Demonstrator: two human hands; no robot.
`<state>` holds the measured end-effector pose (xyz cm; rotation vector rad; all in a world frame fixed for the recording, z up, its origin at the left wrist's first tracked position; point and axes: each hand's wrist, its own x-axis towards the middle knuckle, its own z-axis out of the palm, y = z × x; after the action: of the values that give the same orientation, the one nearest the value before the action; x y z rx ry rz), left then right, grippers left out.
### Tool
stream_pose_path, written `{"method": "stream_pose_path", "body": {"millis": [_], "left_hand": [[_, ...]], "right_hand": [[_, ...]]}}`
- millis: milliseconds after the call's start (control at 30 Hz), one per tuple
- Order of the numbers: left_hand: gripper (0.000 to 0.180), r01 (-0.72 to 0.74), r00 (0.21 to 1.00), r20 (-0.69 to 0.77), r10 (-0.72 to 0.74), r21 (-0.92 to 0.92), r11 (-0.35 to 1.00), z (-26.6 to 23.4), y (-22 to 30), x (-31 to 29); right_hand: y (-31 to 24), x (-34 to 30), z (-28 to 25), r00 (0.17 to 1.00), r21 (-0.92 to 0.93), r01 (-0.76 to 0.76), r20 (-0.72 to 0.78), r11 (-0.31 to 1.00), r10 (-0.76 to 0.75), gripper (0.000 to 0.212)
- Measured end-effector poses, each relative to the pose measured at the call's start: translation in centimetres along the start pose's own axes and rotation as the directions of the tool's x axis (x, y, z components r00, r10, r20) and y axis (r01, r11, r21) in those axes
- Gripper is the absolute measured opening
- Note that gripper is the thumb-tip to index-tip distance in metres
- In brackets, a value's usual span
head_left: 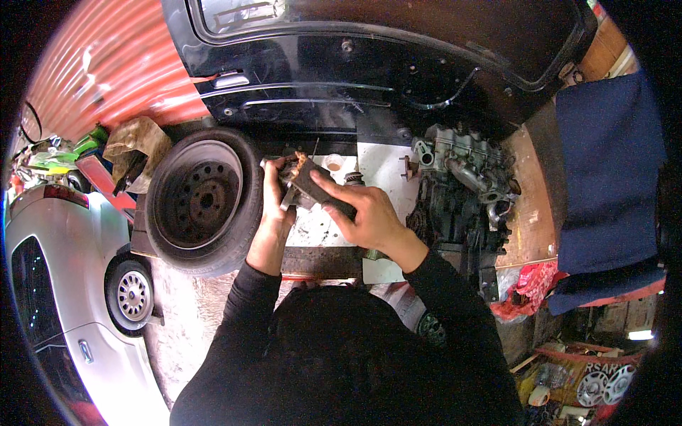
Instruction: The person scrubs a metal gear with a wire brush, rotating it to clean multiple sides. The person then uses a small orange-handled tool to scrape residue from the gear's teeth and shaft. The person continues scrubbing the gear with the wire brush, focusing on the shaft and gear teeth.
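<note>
My left hand (273, 195) is closed around a small grey metal part (289, 172), whose shape is mostly hidden by the fingers. In my right hand (375, 221) is a dark, flat, brush-like block (321, 190) with a ragged tan edge at its far end. The index finger lies along the block's top, and its far end meets or overlaps the metal part. Both hands are above a stained white work surface (312, 228). Just beyond them sit a small round cup (332, 162) and a dark ribbed part (354, 179).
A tyre on a steel rim (202, 195) stands close by my left forearm. An engine (465, 177) sits to the right. Behind the bench is a black vehicle panel (305, 64). A blue cloth (609, 177) hangs far right; a silver car (85, 284) is at left.
</note>
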<state>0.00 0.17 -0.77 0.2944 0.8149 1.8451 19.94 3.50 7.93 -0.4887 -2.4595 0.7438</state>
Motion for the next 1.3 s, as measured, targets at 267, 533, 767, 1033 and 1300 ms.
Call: {"method": "stream_pose_path", "body": {"millis": [267,533,767,1033,1300], "left_hand": [[0.046,-0.033,0.999,0.039,0.033,0.012,0.999,0.5,0.5,-0.7],[0.045,-0.045,0.998,0.046,0.043,0.050,0.998,2.1,1.5,-1.5],[0.043,-0.016,1.000,-0.002,0.016,0.034,0.999,2.0,1.0,-1.7],[0.043,-0.024,0.999,0.022,0.024,0.004,1.000,1.8,1.1,-1.2],[0.047,-0.097,0.995,-0.009,0.097,0.038,0.995,2.4,0.5,-1.6]], "right_hand": [[1.0,1.3,-0.1,0.994,0.013,-0.033,-0.100,0.999,0.034,0.058],[0.5,1.2,-0.2,0.991,0.040,-0.034,-0.129,0.999,0.039,0.056],[1.6,0.8,0.7,0.977,0.022,0.069,-0.203,0.997,-0.063,0.060],[0.6,0.8,0.0,0.991,0.006,0.034,-0.132,0.999,-0.033,0.058],[2.9,0.9,1.0,0.957,-0.035,0.105,-0.269,0.994,-0.111,0.058]]}}
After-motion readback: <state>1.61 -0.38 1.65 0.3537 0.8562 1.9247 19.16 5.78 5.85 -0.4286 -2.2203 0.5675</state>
